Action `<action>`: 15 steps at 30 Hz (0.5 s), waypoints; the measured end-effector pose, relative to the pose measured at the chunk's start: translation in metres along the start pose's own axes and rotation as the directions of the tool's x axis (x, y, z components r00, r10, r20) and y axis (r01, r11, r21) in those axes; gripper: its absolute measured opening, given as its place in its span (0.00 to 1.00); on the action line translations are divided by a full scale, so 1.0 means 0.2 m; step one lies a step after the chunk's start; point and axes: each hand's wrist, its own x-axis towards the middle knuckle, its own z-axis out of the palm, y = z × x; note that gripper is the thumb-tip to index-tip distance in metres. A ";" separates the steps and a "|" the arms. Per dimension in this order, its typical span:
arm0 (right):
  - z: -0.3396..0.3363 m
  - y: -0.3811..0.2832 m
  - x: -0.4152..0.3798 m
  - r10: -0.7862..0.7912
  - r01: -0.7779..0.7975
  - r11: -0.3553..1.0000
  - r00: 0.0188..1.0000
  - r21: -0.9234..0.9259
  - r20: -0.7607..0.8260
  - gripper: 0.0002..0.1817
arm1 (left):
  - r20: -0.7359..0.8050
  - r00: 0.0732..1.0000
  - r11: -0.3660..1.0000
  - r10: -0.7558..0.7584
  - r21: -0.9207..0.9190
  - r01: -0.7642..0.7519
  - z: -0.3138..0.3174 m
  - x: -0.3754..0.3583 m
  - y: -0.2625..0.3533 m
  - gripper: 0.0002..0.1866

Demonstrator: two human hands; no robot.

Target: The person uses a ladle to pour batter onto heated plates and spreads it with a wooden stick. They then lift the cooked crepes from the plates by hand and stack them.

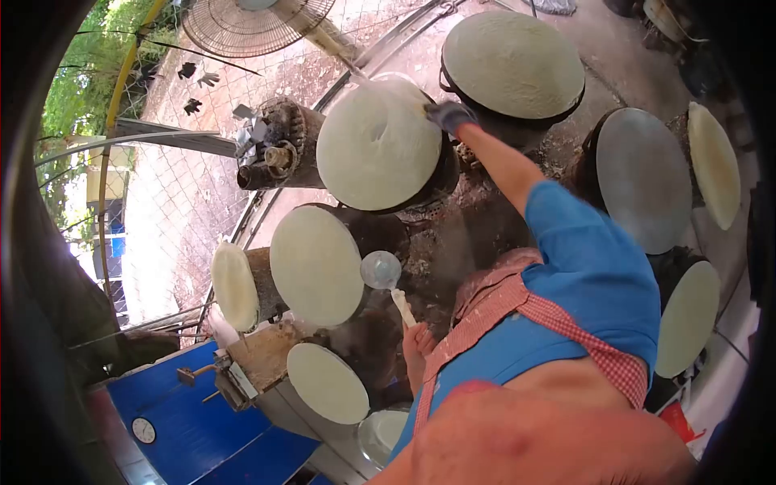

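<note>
My left hand (pixel 418 343) is closed round the pale, batter-crusted handle of a ladle (pixel 381 269). The ladle's round, shiny bowl is beside a pale, round griddle sheet (pixel 317 267). My right hand (pixel 451 118), in a dark glove, reaches out to the right edge of a large pale flatbread (pixel 364 153) on a round griddle. Its fingers are closed at that edge, and creases run across the middle of the flatbread. The tips of the gloved fingers are partly hidden.
More griddles bear pale rounds, including one at the top (pixel 513 65). A bare grey griddle (pixel 644 178) stands at right. A burner (pixel 279 149), a fan (pixel 257 24) and a wire fence line the left. A blue cabinet with a dial (pixel 144 430) is at lower left.
</note>
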 end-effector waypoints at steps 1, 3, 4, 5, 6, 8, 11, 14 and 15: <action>-0.02 0.00 0.03 -0.085 0.086 0.996 0.996 0.035 -0.015 0.22 | -0.170 0.975 0.977 0.144 0.181 -0.112 0.03 -0.02 -0.03 0.26; 0.22 0.27 0.17 -0.265 0.271 0.956 0.962 0.115 -0.062 0.19 | -0.133 0.914 0.832 0.383 0.480 -0.279 0.01 -0.11 -0.04 0.27; 0.32 0.33 0.15 -0.235 0.242 0.936 0.970 0.255 -0.057 0.17 | -0.095 0.919 0.828 0.383 0.476 -0.296 0.01 -0.04 -0.03 0.27; 0.42 0.38 0.14 -0.205 0.209 0.897 0.977 0.389 -0.053 0.15 | -0.127 0.896 0.814 0.426 0.486 -0.319 -0.01 0.02 -0.02 0.27; 0.52 0.35 -0.09 -0.038 -0.073 0.679 0.990 0.731 0.134 0.14 | -0.104 0.931 0.852 0.351 0.447 -0.272 -0.14 0.03 0.05 0.24; 0.50 0.25 -0.41 -0.433 0.406 0.874 0.900 0.266 0.051 0.15 | -0.056 0.980 0.912 0.193 0.379 -0.158 -0.41 0.07 0.18 0.18; 0.19 0.20 -0.55 -0.236 0.177 0.886 0.968 0.429 0.089 0.13 | -0.033 0.998 0.965 0.059 0.259 -0.048 -0.25 -0.13 0.26 0.09; 0.13 0.17 -0.64 0.037 -0.179 0.718 0.975 0.672 0.221 0.10 | -0.111 0.975 0.907 0.194 0.398 -0.135 -0.10 -0.15 0.31 0.14; 0.33 0.23 -0.70 0.025 -0.185 0.671 0.973 0.718 0.227 0.09 | -0.138 0.980 0.967 0.139 0.234 -0.105 -0.18 -0.17 0.37 0.14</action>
